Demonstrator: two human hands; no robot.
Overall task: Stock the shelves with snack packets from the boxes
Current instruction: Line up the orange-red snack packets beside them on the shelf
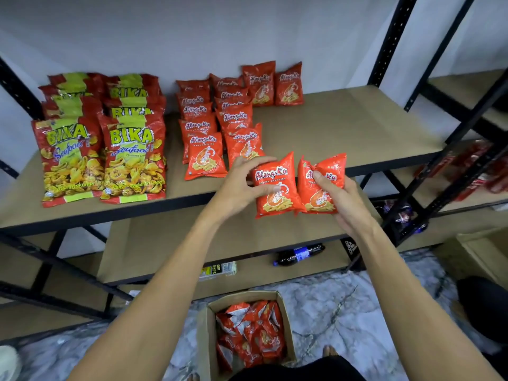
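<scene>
Red AlangKu Prawn Crackers packet [277, 188] is pinched in your left hand [242, 185]; your right hand [342, 200] curls its fingers round a second packet [332, 165].

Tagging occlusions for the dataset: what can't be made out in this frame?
All head view.
1. Rear BIKA bags: behind front rows, count unclear.
2. Box: near rim under dark clothing; packet depth unseen.
3. Red packs far right: blurred, behind black braces, cut by edge.
4. Right packet: label partly under thumb of right hand.
5. Left packet: left edge under grip of left hand.
6. Carton on lower shelf: print too small.
</scene>
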